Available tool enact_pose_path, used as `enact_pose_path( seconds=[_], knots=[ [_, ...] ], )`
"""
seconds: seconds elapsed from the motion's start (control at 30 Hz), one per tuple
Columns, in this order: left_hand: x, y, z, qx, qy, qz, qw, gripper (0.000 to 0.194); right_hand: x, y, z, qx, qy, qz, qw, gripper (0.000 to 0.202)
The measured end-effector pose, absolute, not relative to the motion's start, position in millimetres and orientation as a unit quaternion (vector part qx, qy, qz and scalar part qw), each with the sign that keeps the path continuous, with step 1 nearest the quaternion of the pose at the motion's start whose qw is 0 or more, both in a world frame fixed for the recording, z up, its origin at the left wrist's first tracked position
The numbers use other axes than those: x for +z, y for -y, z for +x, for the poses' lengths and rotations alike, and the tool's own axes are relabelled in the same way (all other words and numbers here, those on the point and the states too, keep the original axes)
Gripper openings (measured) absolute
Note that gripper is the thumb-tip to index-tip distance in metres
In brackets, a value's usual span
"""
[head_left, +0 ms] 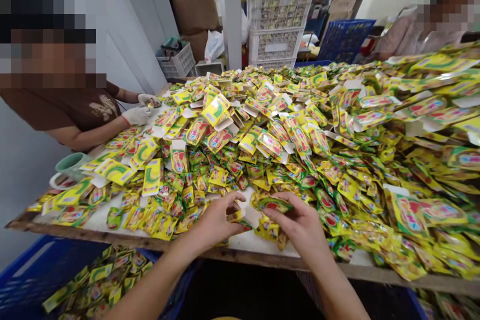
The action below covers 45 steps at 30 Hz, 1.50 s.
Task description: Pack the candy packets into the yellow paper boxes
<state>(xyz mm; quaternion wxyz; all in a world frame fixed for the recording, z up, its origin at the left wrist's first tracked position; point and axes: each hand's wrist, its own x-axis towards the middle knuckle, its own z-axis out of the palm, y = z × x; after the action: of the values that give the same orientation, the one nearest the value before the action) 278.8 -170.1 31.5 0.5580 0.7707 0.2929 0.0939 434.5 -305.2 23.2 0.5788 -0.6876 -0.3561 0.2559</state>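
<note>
Cardboard box (250,216), white-flapped, is held by half-curled left hand (219,219) | glossy green-yellow sachet (275,204) is pinched by right hand (301,219)

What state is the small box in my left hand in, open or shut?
Open: the box in your left hand shows a white flap sticking out toward the packet in your right hand.

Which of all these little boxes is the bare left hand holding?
The white-flapped box beside the green-edged packet in the right hand; most other boxes lie loose.
</note>
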Motion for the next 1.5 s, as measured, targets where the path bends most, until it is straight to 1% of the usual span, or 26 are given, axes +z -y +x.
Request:
enact_pose_path(
  seconds=[0.03,0.07,0.13,0.17,0.23,0.3,0.37,0.43,0.5,0.57,0.63,0.8,0.93,1.0,1.07,1.13,1.2,1.27,1.3,1.37,1.43,1.5],
  knots=[
    [21.9,178.5,283.7,0.103,-0.292,0.741,0.595,0.051,26.5,302.3,435.0,0.253,0.373,-0.683,0.574,0.024],
    [13.8,185.4,286.9,0.114,-0.292,0.714,0.626,0.049,27.8,299.9,434.4,0.242,0.396,-0.682,0.565,0.022],
    [2.3,193.7,287.2,0.146,-0.303,0.672,0.660,0.036,26.8,297.6,431.8,0.204,0.445,-0.688,0.535,0.017],
    [-1.2,195.2,284.9,0.167,-0.316,0.657,0.664,0.030,25.6,297.4,430.6,0.185,0.462,-0.693,0.521,0.015],
    [-4.9,194.9,278.5,0.207,-0.344,0.633,0.662,0.024,23.9,298.0,428.8,0.159,0.468,-0.701,0.515,0.012],
    [-5.7,192.8,273.7,0.236,-0.359,0.611,0.665,0.026,24.0,297.8,428.0,0.162,0.451,-0.704,0.523,0.013],
    [-6.0,192.1,273.3,0.264,-0.362,0.593,0.669,0.027,24.9,295.5,427.5,0.176,0.457,-0.704,0.514,0.013],
    [-7.7,194.6,276.8,0.294,-0.358,0.580,0.670,0.026,25.7,292.0,426.8,0.185,0.492,-0.708,0.472,0.009],
    [-11.6,200.5,281.1,0.315,-0.352,0.565,0.677,0.024,27.2,289.0,426.0,0.183,0.521,-0.728,0.406,0.006],
    [-17.0,208.0,283.0,0.318,-0.344,0.547,0.693,0.022,30.3,286.9,424.8,0.179,0.532,-0.755,0.339,0.008],
    [-22.4,214.8,281.2,0.324,-0.343,0.532,0.704,0.022,35.4,285.0,423.1,0.176,0.539,-0.771,0.290,0.009],
    [-30.7,223.0,271.4,0.359,-0.357,0.502,0.701,0.022,48.3,276.0,416.3,0.179,0.569,-0.764,0.246,0.011],
    [-31.8,226.7,269.1,0.390,-0.360,0.474,0.703,0.018,52.7,268.3,406.0,0.174,0.582,-0.761,0.229,0.024],
    [-30.4,228.6,269.0,0.392,-0.358,0.470,0.705,0.017,56.7,265.9,398.6,0.167,0.579,-0.774,0.195,0.024],
    [-27.9,229.5,268.6,0.383,-0.350,0.478,0.709,0.017,62.6,265.0,391.4,0.150,0.588,-0.782,0.143,0.021],
    [-25.2,228.5,267.7,0.363,-0.330,0.495,0.717,0.018,68.3,266.4,387.5,0.133,0.617,-0.769,0.106,0.019],
    [-23.4,226.0,266.2,0.342,-0.312,0.513,0.723,0.020,70.4,270.1,389.9,0.134,0.647,-0.740,0.125,0.023],
    [-22.7,222.7,264.1,0.330,-0.308,0.518,0.727,0.020,66.9,274.0,398.2,0.153,0.646,-0.724,0.188,0.029],
    [-22.6,221.2,262.9,0.326,-0.308,0.517,0.729,0.020,63.3,275.3,403.3,0.164,0.635,-0.722,0.221,0.029],
    [-22.3,218.8,260.5,0.315,-0.304,0.514,0.738,0.020,54.5,276.6,411.9,0.178,0.617,-0.717,0.271,0.019],
    [-21.5,217.0,258.5,0.306,-0.292,0.518,0.744,0.020,45.8,278.0,415.6,0.167,0.630,-0.703,0.284,0.013],
    [-21.0,215.0,256.9,0.302,-0.285,0.526,0.742,0.021,38.5,281.5,415.4,0.143,0.650,-0.694,0.274,0.014]
  ],
)
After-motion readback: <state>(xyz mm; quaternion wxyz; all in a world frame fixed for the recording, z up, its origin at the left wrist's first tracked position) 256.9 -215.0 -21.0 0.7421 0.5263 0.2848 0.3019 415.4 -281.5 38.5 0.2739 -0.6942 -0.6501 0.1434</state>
